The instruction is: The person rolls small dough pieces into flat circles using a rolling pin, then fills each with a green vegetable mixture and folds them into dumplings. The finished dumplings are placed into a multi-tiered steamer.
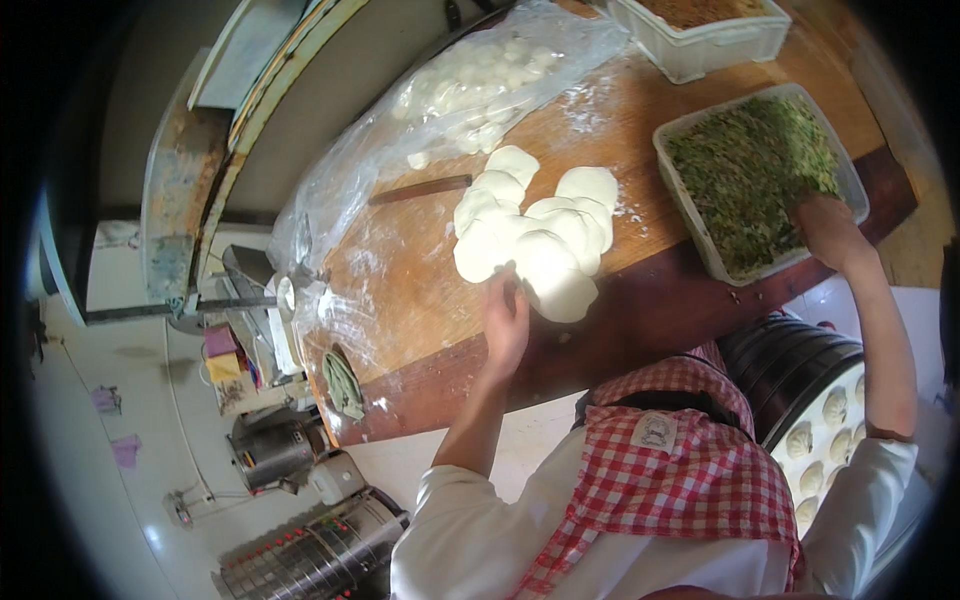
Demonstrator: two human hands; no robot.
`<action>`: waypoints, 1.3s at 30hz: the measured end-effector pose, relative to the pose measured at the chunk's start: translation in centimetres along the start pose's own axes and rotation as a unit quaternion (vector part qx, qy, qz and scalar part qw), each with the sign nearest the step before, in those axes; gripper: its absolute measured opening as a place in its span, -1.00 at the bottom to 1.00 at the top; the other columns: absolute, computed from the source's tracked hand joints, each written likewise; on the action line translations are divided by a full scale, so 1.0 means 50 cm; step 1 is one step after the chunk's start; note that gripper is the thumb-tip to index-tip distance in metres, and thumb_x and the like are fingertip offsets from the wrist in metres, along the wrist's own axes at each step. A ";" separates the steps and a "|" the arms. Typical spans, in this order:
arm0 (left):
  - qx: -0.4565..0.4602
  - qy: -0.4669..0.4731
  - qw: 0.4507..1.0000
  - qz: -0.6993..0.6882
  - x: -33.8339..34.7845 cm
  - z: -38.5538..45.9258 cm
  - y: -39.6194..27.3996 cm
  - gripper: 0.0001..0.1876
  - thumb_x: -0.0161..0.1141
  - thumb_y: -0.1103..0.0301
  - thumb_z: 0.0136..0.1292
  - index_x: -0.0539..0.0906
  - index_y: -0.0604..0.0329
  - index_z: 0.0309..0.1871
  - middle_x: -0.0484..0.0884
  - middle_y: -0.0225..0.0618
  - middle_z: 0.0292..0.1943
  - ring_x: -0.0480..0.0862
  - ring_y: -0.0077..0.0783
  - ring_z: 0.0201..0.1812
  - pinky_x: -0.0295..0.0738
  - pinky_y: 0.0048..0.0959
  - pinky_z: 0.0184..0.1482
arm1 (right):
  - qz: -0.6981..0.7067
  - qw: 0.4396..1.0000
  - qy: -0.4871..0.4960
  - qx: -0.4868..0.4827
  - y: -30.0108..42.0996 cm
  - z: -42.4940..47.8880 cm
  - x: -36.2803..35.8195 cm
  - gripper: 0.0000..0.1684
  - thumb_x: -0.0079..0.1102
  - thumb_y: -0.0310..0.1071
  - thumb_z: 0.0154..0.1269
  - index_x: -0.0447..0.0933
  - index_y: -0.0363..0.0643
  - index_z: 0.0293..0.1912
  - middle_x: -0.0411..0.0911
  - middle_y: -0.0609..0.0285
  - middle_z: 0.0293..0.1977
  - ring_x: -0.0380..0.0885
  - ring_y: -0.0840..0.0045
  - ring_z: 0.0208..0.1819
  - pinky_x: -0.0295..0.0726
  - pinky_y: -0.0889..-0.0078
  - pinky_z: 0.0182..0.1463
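Note:
Several round, flat dough wrappers (559, 259) lie overlapping on a floured wooden worktable (420, 300). My left hand (508, 319) is at the near edge of these wrappers, thumb and fingertips close together on the dough; whether it pinches one cannot be told. At the right, my right hand (825, 229) reaches into a plastic tub of chopped green filling (742, 180), its fingertips hidden in the filling. A short wooden rolling pin (420, 190) rests left of the wrappers. Behind it, many small dough pieces (480, 75) lie under clear plastic sheeting.
Another plastic tub with brown contents (705, 15) stands at the back right. A green cloth (343, 384) lies at the table's left corner. Below the table's right side, filled buns (836, 409) sit in a round steamer (787, 367). Metal steamers (315, 551) stand on the floor at lower left.

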State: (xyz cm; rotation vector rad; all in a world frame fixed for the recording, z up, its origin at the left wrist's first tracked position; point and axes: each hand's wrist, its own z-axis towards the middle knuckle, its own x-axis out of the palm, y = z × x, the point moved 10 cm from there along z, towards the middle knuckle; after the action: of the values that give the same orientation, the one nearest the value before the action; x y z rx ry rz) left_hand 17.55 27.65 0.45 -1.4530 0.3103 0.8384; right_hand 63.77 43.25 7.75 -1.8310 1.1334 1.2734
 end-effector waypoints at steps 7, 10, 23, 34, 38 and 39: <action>0.145 0.063 0.973 0.167 0.074 0.023 -0.061 -0.50 0.23 0.40 0.32 0.42 0.28 0.31 0.49 0.13 0.12 0.47 0.17 0.16 0.41 -0.06 0.23 | -0.118 0.983 -0.044 -0.136 0.002 0.004 0.004 -0.86 0.15 -0.49 0.12 0.67 -0.23 -0.33 0.67 -0.02 -0.39 0.71 0.20 -0.19 0.60 -0.02 -0.11; 0.111 0.032 0.990 0.080 0.059 0.007 -0.064 -0.61 0.25 0.46 0.27 0.48 0.29 0.15 0.53 0.06 0.04 0.51 0.05 0.05 0.47 -0.14 0.09 | -0.085 0.995 -0.046 -0.033 -0.002 -0.008 -0.090 -0.76 0.19 -0.47 0.12 0.57 -0.28 -0.17 0.64 -0.08 -0.39 0.67 0.08 -0.20 0.57 -0.06 -0.12; -0.212 0.163 0.956 -0.122 0.074 0.021 0.033 -0.86 0.29 0.40 0.36 0.55 0.19 -0.15 0.56 -0.44 -0.21 0.53 -0.62 -0.19 0.48 -0.54 -0.18 | 0.219 0.940 -0.249 0.075 -0.180 -0.190 -0.142 -0.70 0.07 -0.37 0.46 0.51 -0.41 0.02 0.59 -0.18 -0.08 0.54 -0.07 0.00 0.55 0.09 0.08; -0.210 0.254 0.879 -0.344 0.085 0.026 -0.102 -0.83 0.24 0.51 0.26 0.57 0.18 -0.10 0.64 -0.42 -0.16 0.59 -0.54 -0.12 0.51 -0.49 -0.03 | 0.059 0.984 -0.165 -0.027 -0.157 -0.090 -0.072 -0.78 0.07 -0.46 0.31 0.48 -0.41 -0.10 0.54 -0.17 -0.19 0.55 -0.03 -0.05 0.58 0.07 0.04; -0.217 0.217 0.738 -0.602 0.110 0.038 -0.181 -0.63 0.28 0.24 0.14 0.53 0.13 0.00 0.59 -0.20 0.06 0.57 -0.26 0.13 0.45 -0.17 0.24 | 0.062 0.984 -0.144 -0.083 -0.104 -0.127 -0.103 -0.75 0.10 -0.48 0.30 0.49 -0.43 -0.07 0.54 -0.16 -0.21 0.56 0.00 -0.06 0.59 0.08 0.04; -0.198 0.199 0.689 -0.669 0.133 0.051 -0.215 -0.56 0.28 0.16 0.13 0.53 0.13 0.04 0.57 -0.14 0.11 0.55 -0.18 0.19 0.43 -0.08 0.30 | 0.062 0.985 -0.128 -0.100 -0.085 -0.141 -0.108 -0.75 0.10 -0.48 0.30 0.49 -0.43 -0.08 0.55 -0.15 -0.21 0.56 0.00 -0.06 0.60 0.08 0.04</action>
State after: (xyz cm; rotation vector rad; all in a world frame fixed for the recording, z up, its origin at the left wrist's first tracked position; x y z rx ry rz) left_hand 28.50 33.16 4.43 -1.7477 -0.6558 -0.6768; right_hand 69.55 40.66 15.29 -1.6941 1.0206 1.6936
